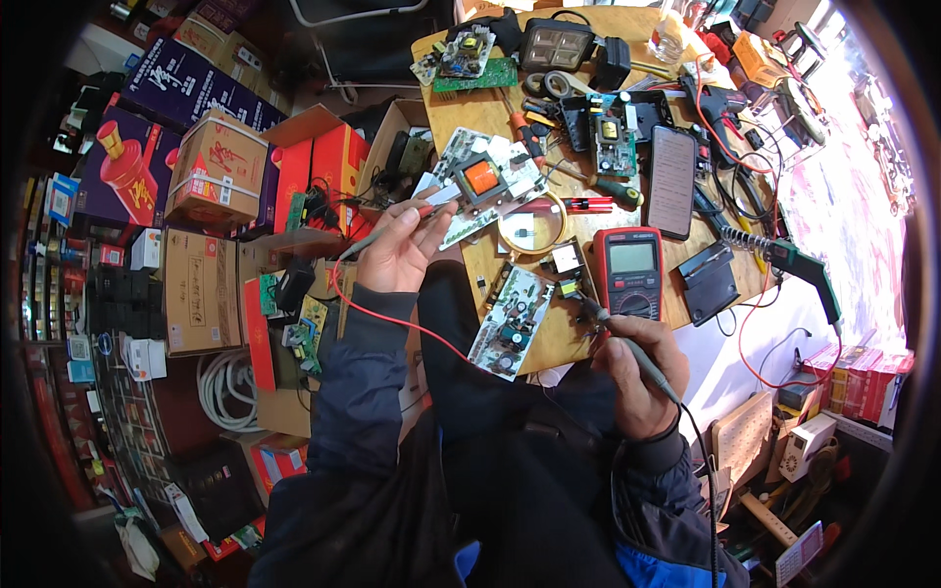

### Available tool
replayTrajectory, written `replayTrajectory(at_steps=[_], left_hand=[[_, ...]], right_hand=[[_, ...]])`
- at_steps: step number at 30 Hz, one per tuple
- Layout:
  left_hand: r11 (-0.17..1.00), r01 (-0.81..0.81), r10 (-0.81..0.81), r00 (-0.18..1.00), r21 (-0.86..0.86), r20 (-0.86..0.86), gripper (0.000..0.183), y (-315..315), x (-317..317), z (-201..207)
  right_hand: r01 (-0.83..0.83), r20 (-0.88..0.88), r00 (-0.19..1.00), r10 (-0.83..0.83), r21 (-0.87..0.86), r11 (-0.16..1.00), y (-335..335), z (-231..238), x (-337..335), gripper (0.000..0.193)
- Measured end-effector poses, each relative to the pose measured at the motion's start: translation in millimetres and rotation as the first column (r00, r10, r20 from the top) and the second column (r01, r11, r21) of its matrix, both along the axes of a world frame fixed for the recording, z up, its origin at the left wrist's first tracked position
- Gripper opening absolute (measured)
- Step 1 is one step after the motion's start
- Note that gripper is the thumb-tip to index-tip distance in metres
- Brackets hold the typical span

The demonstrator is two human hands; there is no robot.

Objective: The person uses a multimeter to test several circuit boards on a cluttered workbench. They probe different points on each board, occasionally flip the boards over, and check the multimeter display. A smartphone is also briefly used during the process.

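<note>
My left hand (405,243) is closed around a grey test probe with a red lead (365,243). Its tip end points at a white-topped circuit board (490,181) carrying a large orange-wound transformer (481,177); whether it touches cannot be made out. In my right hand (642,377) is a second grey test probe (647,365) with a black lead, pointing toward a small part with a yellow-green piece (569,288). Left of that part, a populated circuit board (512,321) lies at the table's near edge. A red-and-black multimeter (630,274) sits just beyond my right hand.
On the wooden table (470,118) lie a magnifying glass (534,223), a phone (672,181), screwdrivers and more circuit boards (613,137). A soldering iron (799,269) rests at the right edge. Cardboard boxes (201,289) crowd the left side.
</note>
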State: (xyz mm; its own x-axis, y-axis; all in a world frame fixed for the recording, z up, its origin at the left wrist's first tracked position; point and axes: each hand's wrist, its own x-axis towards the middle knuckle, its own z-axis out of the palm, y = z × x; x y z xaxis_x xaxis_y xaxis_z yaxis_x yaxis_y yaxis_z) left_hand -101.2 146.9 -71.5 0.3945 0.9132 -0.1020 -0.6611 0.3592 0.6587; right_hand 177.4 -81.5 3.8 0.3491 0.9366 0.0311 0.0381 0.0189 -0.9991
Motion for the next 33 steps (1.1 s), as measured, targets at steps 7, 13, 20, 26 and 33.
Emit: replayTrajectory(at_steps=[7, 13, 20, 26, 33], left_hand=[[0.999, -0.032, 0.034, 0.996, 0.035, -0.079, 0.018, -5.1, 5.4, 3.7], [0.996, -0.059, 0.067, 0.987, 0.063, -0.144, 0.021, -8.2, 9.3, 6.1], [0.992, -0.077, 0.099, 0.963, 0.098, -0.249, 0.026, -14.3, 16.2, 15.9], [0.990, -0.124, 0.138, 0.958, 0.070, -0.251, 0.026, -11.4, 23.6, 12.2], [0.980, -0.042, 0.080, 0.978, 0.194, -0.193, 0.026, -15.6, 15.2, 4.3]], right_hand=[[-0.021, -0.013, 1.000, 0.021, 0.009, 1.000, 5.8, -2.9, -5.0, 0.026], [-0.025, 0.013, 1.000, 0.025, -0.017, 1.000, 10.3, 0.4, -8.0, 0.027], [-0.009, 0.028, 1.000, 0.009, -0.016, 1.000, 15.6, 1.5, -10.1, 0.027], [-0.009, 0.025, 1.000, 0.010, -0.025, 1.000, 17.9, -0.1, -10.4, 0.027], [-0.007, 0.050, 0.999, 0.009, -0.030, 1.000, 19.2, -1.5, -9.0, 0.026]])
